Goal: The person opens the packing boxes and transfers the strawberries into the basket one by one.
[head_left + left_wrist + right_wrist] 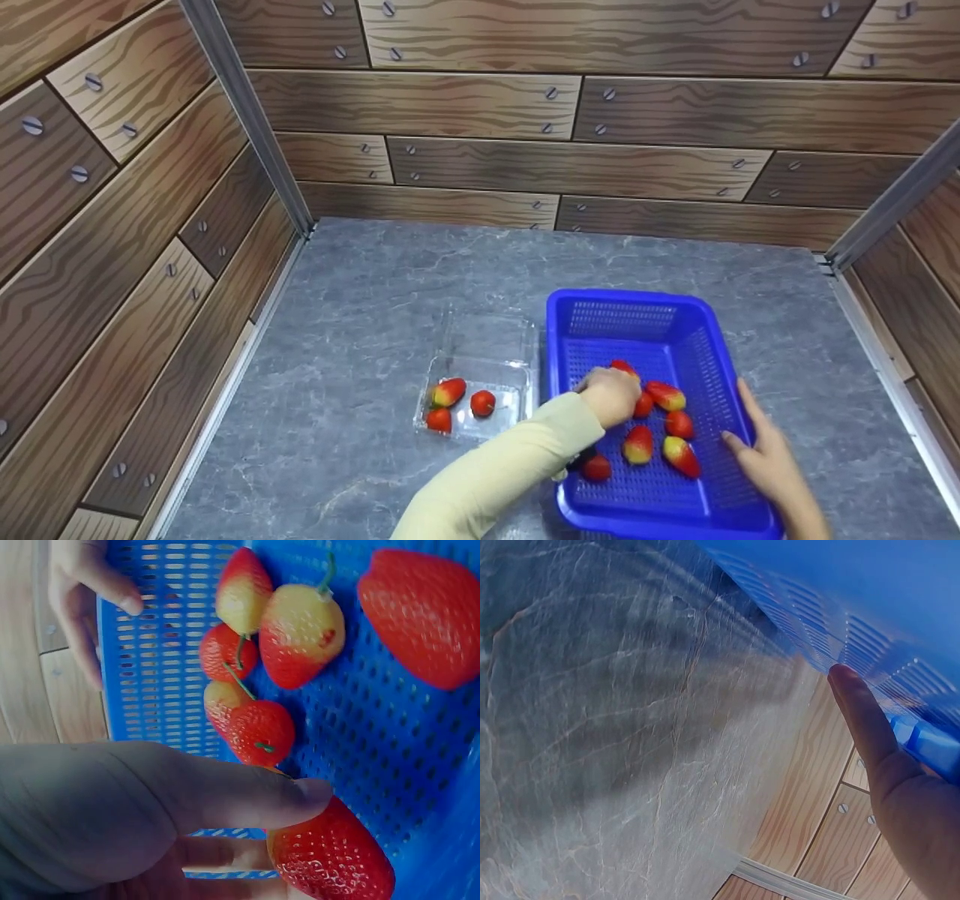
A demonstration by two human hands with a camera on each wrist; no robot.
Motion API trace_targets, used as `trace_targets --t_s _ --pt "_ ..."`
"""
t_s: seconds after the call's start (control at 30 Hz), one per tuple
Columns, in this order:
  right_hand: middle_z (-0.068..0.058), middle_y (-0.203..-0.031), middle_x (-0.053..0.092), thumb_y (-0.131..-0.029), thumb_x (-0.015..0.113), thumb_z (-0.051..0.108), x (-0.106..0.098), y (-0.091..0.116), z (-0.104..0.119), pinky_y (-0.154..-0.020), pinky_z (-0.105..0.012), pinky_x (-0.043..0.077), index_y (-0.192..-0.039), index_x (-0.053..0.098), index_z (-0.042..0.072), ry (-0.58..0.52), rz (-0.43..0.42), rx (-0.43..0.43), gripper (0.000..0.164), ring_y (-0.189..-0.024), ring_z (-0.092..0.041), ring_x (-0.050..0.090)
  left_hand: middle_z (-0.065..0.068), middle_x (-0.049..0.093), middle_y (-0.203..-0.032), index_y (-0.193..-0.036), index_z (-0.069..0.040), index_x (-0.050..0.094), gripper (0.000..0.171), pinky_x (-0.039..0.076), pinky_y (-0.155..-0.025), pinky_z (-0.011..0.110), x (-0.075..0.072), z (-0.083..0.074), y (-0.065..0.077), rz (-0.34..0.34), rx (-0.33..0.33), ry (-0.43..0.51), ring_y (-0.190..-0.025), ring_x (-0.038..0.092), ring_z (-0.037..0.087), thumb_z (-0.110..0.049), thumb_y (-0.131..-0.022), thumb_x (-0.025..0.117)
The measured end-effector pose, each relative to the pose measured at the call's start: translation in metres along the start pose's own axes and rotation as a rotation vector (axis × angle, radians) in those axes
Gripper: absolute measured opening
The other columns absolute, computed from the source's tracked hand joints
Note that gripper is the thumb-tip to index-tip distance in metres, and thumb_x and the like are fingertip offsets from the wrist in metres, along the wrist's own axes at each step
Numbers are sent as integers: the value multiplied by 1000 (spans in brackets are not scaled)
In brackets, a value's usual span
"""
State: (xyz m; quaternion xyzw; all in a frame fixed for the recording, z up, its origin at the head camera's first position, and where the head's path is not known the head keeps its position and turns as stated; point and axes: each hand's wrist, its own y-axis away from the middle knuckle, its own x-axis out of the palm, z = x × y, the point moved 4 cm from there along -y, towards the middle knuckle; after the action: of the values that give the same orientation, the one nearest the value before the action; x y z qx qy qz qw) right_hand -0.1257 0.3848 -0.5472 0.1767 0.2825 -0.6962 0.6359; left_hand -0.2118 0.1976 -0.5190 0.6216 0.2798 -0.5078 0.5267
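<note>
My left hand (611,394) reaches into a blue plastic basket (630,294). In the left wrist view its thumb and fingers pinch a red strawberry (334,855), yellow towards the end under the thumb. Around it lie several more red-and-yellow strawberries (637,445) and round red fruits (679,424), some with green stems. At the basket's right side, my right hand (765,450) grips the wall, thumb over the rim and fingers along the outside. One finger (862,712) shows against the slotted wall in the right wrist view.
Left of the basket stands an open clear plastic box (480,431) holding a strawberry (450,391), a round red fruit (483,403) and another red fruit (439,420). Wood-patterned walls (465,105) with metal corner strips enclose the grey marbled table (360,300).
</note>
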Motion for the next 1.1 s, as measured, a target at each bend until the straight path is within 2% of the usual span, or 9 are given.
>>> trace_targets --t_s 0.1,0.13,0.27,0.33,0.5,0.67,0.8,0.9,1.1 --pt "-41 -144 33 -84 59 -17 0 0 -1 -84 -1 34 -155 18 2 2 0 -1 84 -108 -2 55 -9 63 -123 -128 -36 63 34 57 -63 54 1 -4 -1 36 -19 -25 -101 64 25 -25 -106 39" --pt "-41 -144 34 -84 60 -17 0 0 -1 -84 -1 35 -155 18 2 3 -1 -1 84 -107 4 52 -10 62 -125 -129 -36 62 35 57 -64 54 1 -6 -2 42 -14 -37 -102 63 26 -25 -106 39" --pt "-41 -145 32 -84 60 -16 -1 0 -1 -84 -1 35 -155 18 2 4 -1 -2 84 -112 -16 58 -14 60 -128 -130 -38 62 36 57 -66 53 4 -9 -4 49 16 -79 -103 63 27 -24 -106 38" --pt "-40 -145 32 -85 59 -16 -1 0 0 -83 -2 36 -156 17 3 7 0 5 85 -111 -17 58 -16 59 -129 -129 -40 63 36 57 -67 52 7 -10 -6 53 24 -90 -104 62 26 -25 -106 39" --pt "-40 -146 31 -85 58 -15 0 0 2 -86 -2 35 -156 18 5 -25 10 5 85 -108 15 43 -12 60 -128 -125 -42 65 35 57 -70 46 16 -9 -9 63 -16 -107 -103 62 25 -26 -106 40" --pt "-40 -146 32 -84 58 -15 -1 0 3 -88 0 30 -157 19 6 -22 4 -1 85 -109 20 34 -5 62 -126 -123 -39 67 37 58 -70 45 20 -9 -10 35 -21 -141 -97 62 30 -22 -106 39" --pt "-39 -147 30 -84 60 -14 -1 -1 1 -87 1 29 -157 18 7 11 8 19 86 -120 -18 52 -4 58 -131 -129 -40 63 39 58 -72 47 18 -9 -9 53 -7 -150 -101 60 32 -22 -107 38" --pt "-40 -148 28 -84 60 -15 0 -1 -1 -87 1 28 -156 16 4 9 15 18 87 -123 -52 42 -2 56 -134 -134 -40 59 40 56 -75 50 13 -9 -8 54 -19 -117 -106 58 33 -22 -107 35" --pt "-40 -147 29 -84 60 -16 0 -1 -1 -86 1 28 -155 16 2 22 8 11 86 -118 -57 43 1 56 -132 -135 -33 60 41 54 -80 55 2 -6 -3 26 -55 -45 -111 57 34 -20 -107 32"
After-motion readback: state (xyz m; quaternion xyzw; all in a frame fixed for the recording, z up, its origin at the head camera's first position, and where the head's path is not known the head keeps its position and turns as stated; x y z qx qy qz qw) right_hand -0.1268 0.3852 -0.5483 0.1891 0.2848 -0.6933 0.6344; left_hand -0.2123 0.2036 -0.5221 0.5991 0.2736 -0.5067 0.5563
